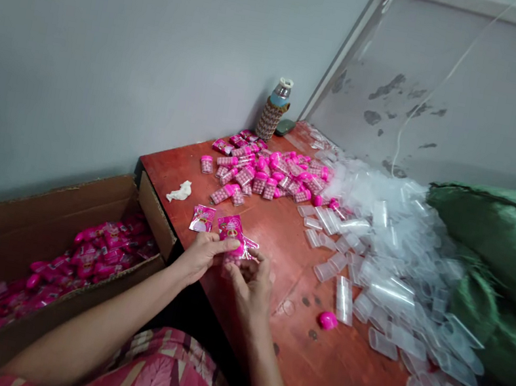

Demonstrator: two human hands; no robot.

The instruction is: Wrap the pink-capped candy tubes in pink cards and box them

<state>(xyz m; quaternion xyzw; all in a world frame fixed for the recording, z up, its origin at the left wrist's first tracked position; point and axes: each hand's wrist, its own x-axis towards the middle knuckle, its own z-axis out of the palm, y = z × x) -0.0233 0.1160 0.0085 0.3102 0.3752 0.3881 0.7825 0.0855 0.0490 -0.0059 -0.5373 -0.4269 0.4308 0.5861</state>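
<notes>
Over the front edge of the red table, my left hand (204, 255) pinches a small clear candy container (234, 252) with a pink cap, filled with pink balls. My right hand (253, 287) has thumb and fingers curled around the lower part of the same container. Its lower end is partly hidden by the fingers. Just beyond my hands lie printed pink sachets (231, 225), one partly covered by the container. Another pink sachet (202, 218) rests flat to their left.
Filled pink-capped containers (259, 183) are heaped at the back. Clear empty tubes (386, 285) spread across the right, beside a green sack (510, 237). A loose pink cap (328, 320) lies nearer. At left, a cardboard box (155, 211) holds wrapped pink packs. A bottle (272, 112) stands by the wall.
</notes>
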